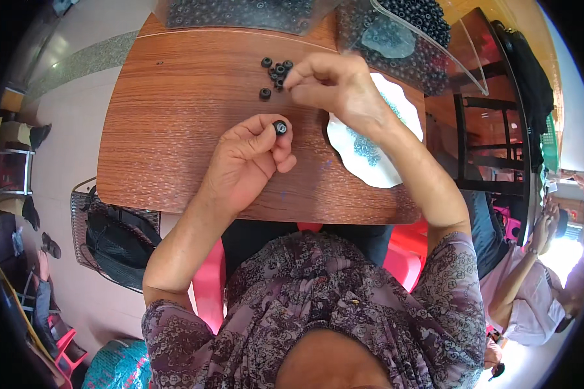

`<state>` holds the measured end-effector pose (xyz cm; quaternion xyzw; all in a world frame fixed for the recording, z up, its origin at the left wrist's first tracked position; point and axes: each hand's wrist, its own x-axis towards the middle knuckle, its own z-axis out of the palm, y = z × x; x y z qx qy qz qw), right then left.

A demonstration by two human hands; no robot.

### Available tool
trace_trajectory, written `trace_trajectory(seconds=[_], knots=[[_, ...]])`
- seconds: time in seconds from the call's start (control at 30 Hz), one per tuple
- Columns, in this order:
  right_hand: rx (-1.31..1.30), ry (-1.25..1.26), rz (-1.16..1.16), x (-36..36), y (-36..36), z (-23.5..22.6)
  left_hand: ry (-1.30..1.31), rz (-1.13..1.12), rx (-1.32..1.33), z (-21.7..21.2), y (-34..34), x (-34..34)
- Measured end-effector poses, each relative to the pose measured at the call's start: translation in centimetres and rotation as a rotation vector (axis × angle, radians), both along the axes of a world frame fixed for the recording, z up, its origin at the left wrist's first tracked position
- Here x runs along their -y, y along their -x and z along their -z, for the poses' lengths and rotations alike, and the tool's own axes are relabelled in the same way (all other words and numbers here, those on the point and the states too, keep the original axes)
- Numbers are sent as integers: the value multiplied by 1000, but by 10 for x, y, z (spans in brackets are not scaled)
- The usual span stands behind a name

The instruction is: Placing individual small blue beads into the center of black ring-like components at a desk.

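Observation:
My left hand (250, 152) pinches a small round black part (280, 128) between thumb and fingers, its light-coloured centre facing up. Further up the table, my right hand (337, 84) has thumb and forefinger brought together right beside a small pile of black ring-shaped parts (278, 72). Whether anything sits in that pinch is too small to make out. One black part (265, 94) lies a little apart from the pile. Under my right forearm is a white scalloped plate (344, 155) with tiny clear, bluish-green pieces on it, partly covered by the arm.
The brown wooden table (169, 123) has rounded corners. Along its far edge stand a clear tub (240, 13) and a clear bin (396, 45) of black parts. A black bag (120, 230) in a wire basket is at the lower left. Another person (529, 292) sits at the right.

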<state>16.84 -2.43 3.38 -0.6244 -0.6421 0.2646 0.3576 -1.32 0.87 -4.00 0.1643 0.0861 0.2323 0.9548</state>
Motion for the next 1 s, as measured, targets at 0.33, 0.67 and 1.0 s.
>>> trace_trajectory(seconds=[0.33,0.67,1.0], knots=[[16,-253,81,54,19,-5,31,16,-14,-3,-11,10],[-86,-39,224,75,10,0,-31,-16,-83,-14,-15,18],[451,-604,63,68,24,10,-3,4,-65,-11,-18,22]])
